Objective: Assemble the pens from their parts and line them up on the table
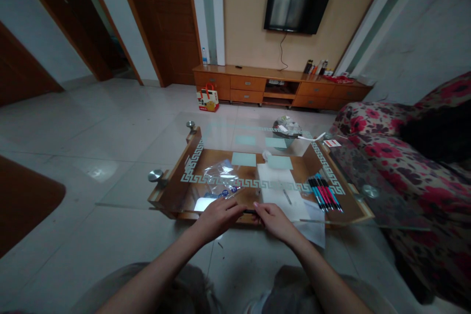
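Close to the near edge of the glass coffee table [136,191], my left hand [221,213] and my right hand [270,218] are closed on the two ends of a slim dark pen [249,211]. Only its short middle part shows; fingers hide the rest. To the right, several blue, pink and black pens [324,194] lie side by side on the glass. A single thin pen [287,197] rests on white paper [274,181] beyond my right hand. Past my left hand are a clear plastic bag [221,174] and a bright white phone-like rectangle [203,204].
A basket with a plastic bag [287,127] stands at the table's far right, near a red-and-white card [332,143]. A flowered sofa [434,176] flanks the right side. Behind are a paper gift bag [208,99], a wooden TV cabinet [246,83] and a wall television [299,5].
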`<state>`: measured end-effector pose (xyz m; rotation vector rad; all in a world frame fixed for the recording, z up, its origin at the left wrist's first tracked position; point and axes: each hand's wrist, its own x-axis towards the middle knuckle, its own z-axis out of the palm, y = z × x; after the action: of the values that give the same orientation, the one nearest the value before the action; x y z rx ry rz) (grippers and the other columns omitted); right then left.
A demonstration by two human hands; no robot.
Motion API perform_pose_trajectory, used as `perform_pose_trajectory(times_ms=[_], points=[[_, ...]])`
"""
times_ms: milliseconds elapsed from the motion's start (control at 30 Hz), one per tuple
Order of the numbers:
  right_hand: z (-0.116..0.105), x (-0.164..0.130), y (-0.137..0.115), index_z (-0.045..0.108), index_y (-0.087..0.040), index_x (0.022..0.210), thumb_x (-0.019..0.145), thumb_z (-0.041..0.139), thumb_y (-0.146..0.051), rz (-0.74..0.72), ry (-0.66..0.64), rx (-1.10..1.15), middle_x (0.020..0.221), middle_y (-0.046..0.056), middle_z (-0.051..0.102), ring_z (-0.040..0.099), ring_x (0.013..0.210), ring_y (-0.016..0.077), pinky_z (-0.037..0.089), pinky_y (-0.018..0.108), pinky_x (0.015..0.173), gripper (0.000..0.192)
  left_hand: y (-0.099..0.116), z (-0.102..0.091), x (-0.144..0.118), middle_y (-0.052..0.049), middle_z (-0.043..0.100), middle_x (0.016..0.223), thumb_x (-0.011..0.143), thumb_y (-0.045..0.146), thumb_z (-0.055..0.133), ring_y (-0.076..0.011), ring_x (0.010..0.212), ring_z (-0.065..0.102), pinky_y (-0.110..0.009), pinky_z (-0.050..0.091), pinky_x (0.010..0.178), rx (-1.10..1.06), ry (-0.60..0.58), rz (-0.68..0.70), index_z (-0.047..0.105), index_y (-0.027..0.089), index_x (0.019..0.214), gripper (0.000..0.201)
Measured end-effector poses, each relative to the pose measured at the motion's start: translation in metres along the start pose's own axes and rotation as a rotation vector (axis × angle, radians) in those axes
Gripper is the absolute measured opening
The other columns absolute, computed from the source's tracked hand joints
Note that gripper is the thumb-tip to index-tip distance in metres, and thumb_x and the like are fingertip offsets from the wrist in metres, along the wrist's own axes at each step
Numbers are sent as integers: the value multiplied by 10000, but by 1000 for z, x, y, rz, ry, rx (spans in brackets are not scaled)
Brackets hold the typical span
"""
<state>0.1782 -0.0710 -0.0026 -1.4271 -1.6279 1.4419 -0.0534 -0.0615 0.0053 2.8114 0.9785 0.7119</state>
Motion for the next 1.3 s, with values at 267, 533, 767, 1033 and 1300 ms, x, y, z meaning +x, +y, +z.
perform_pose_trajectory(times_ms=[267, 533, 767, 1033, 1300], points=[[2, 3, 2, 648, -135, 706, 862, 473, -686, 71, -39, 112, 632, 46, 641, 568, 566, 135, 403, 236, 565, 599, -4, 3, -2, -69, 677, 940, 944, 230, 544, -191, 833, 627, -284, 468, 721, 0, 34, -3, 582, 197, 1198, 259], [4, 5, 4, 698, -108, 748, 836, 432, -760, 123, -41, 196, 574, 52, 636, 497, 485, 112, 339, 232, 506, 710, -2, -1, -1, -43, 646, 846, 956, 219, 523, -164, 757, 595, -268, 425, 672, 26, 25, 12, 641, 212, 1092, 180], [11, 3, 0, 681, -117, 662, 834, 489, -724, 108, -99, 153, 545, 43, 626, 535, 511, 120, 357, 230, 528, 660, 0, -5, 0, -36, 632, 815, 953, 190, 525, -155, 741, 579, -268, 402, 668, 25, 29, 44, 648, 219, 1116, 206], [3, -1, -7, 703, -118, 721, 855, 540, -652, 57, -83, 119, 590, 33, 649, 503, 517, 113, 350, 231, 552, 574, -4, -7, 0, -44, 638, 821, 960, 207, 522, -161, 754, 593, -271, 430, 685, 3, 18, 43, 651, 210, 1126, 210], [1, -2, -10, 725, -107, 745, 852, 563, -628, 46, -75, 81, 641, 48, 678, 504, 542, 116, 345, 236, 569, 556, -4, -7, 1, -42, 633, 805, 974, 228, 500, -155, 743, 587, -265, 424, 678, -23, 10, 30, 660, 202, 1084, 196]])
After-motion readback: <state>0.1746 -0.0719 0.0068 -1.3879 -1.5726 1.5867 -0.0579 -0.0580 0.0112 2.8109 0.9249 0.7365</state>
